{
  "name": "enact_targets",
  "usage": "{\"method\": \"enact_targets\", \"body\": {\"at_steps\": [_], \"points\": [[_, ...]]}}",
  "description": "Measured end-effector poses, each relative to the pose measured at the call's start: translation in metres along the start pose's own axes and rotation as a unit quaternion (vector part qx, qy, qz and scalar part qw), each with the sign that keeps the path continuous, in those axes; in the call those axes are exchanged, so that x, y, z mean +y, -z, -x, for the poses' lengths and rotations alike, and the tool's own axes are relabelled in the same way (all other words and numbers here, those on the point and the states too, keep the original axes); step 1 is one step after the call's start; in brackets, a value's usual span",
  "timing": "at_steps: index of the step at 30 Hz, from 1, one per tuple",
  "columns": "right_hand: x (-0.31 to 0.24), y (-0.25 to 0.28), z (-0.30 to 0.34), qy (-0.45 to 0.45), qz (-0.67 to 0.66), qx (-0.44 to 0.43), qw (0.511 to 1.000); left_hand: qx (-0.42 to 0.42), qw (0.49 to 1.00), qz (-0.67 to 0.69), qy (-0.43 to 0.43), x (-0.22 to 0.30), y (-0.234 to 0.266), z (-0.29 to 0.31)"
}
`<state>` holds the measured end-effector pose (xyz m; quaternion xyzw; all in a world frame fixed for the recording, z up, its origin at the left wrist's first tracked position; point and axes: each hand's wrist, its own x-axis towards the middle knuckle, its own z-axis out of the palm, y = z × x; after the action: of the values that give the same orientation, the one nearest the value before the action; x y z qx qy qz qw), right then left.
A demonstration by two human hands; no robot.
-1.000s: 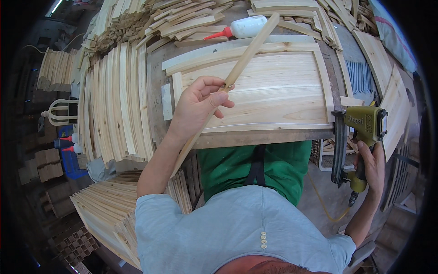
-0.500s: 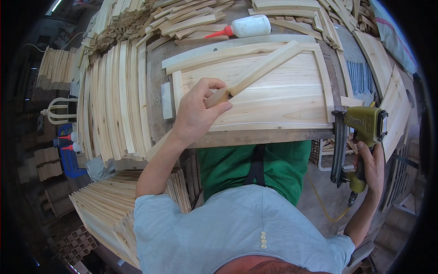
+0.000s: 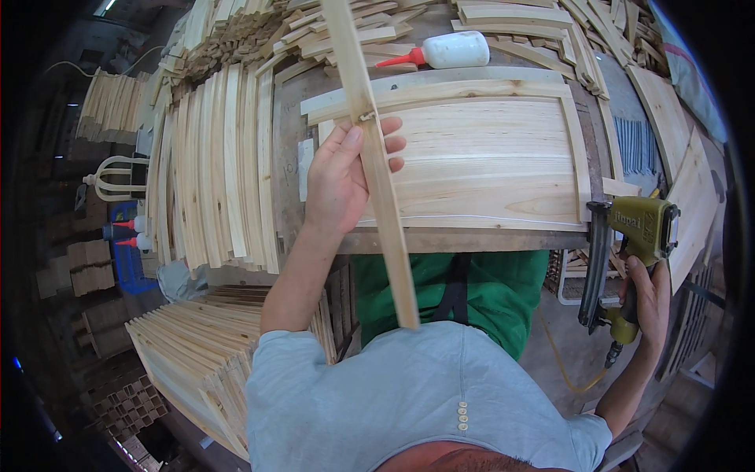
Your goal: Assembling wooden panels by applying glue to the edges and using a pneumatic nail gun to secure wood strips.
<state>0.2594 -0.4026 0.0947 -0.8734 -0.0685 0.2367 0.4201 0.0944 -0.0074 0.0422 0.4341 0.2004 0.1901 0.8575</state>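
Head view: left hand (image 3: 342,177) grips a long wooden slat (image 3: 376,161) upright above the framed panel (image 3: 480,153). Right hand (image 3: 649,295) clenches the nail gun (image 3: 629,252) off the bench's right edge. Judged: positioning stage; seating the slat precedes nailing.

A framed wooden panel (image 3: 480,161) lies on the surface (image 3: 464,240), with a glue bottle (image 3: 444,51) just beyond its far edge. A long slat (image 3: 376,161) crosses the panel's left end, running from far to near. Stacked slats (image 3: 212,173) lie to the left. A nail gun (image 3: 629,252) hangs off the surface's near right corner.
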Motion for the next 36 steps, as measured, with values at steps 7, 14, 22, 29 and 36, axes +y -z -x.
{"method": "enact_targets", "body": {"at_steps": [7, 14, 22, 29, 36], "points": [[0.007, 0.003, -0.003, -0.012, 0.012, -0.008, 1.000, 0.108, 0.975, 0.168, -0.094, -0.018, 0.019, -0.014], [-0.004, -0.005, 0.002, 0.000, 0.000, 0.026, 1.000, 0.217, 0.943, 0.195, -0.162, -0.039, 0.038, -0.023], [-0.003, -0.003, 0.001, -0.013, 0.000, 0.008, 1.000, 0.118, 0.982, 0.127, -0.069, -0.050, 0.060, 0.010], [-0.001, -0.001, 0.000, -0.023, -0.018, -0.003, 1.000, 0.115, 0.985, 0.128, -0.036, -0.045, 0.065, 0.029], [-0.008, -0.002, 0.004, -0.018, -0.023, 0.002, 1.000, 0.125, 0.974, 0.188, -0.024, -0.055, 0.081, 0.027]]}}
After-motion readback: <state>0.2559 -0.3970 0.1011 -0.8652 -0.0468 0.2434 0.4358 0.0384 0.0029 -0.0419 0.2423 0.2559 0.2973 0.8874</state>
